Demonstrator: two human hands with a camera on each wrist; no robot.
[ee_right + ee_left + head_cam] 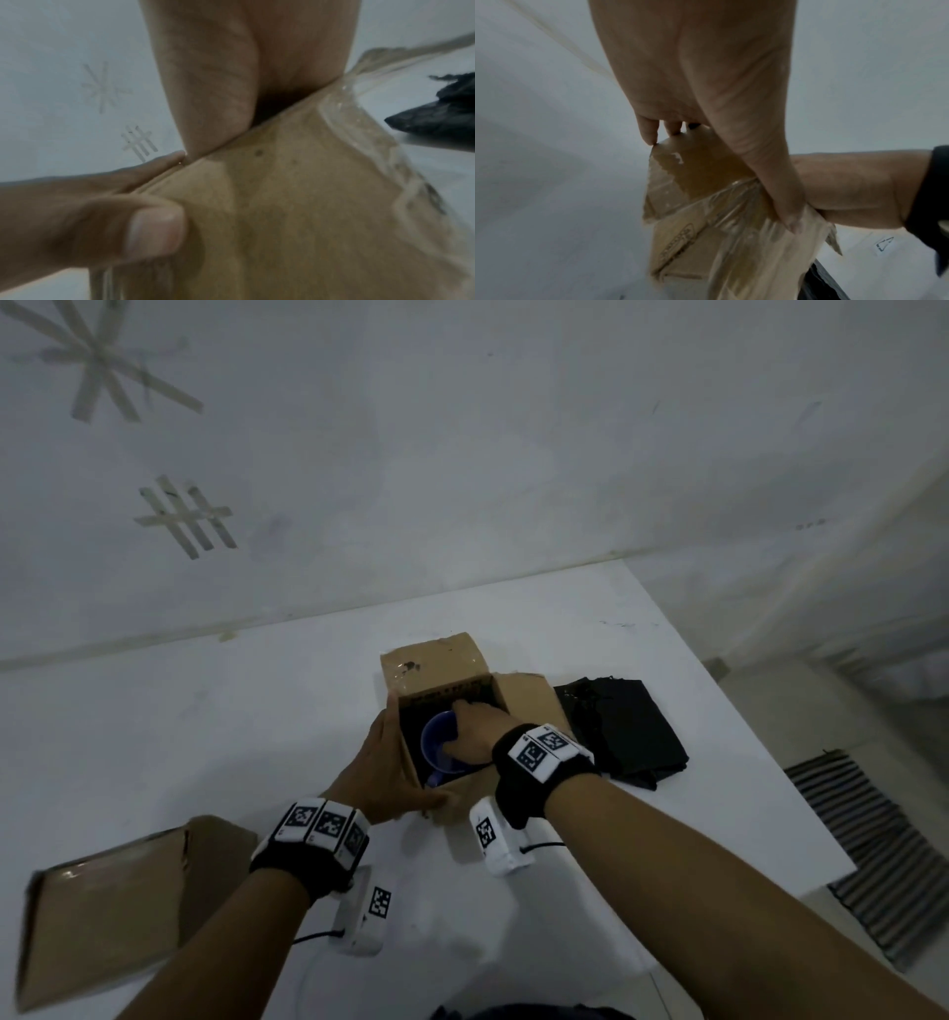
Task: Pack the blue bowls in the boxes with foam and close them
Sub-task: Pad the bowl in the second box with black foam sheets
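A: Where is the bowl (440,746)?
B: Inside the open box (518,698) on the table (257,711), on dark foam.
A: And the hands?
B: The right hand (475,729) reaches in, fingers curled on the bowl's rim. The left hand (382,770) clasps the box's near-left corner (thumb pressed on the front wall).

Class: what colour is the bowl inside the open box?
Blue; the bowl shows best in the head view.

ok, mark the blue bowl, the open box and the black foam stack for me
blue bowl (436,742): head view, on its inner wall left of the right hand.
open box (434,662): head view, on the raised far flap.
black foam stack (624,729): head view, on the top sheet, right of the box.
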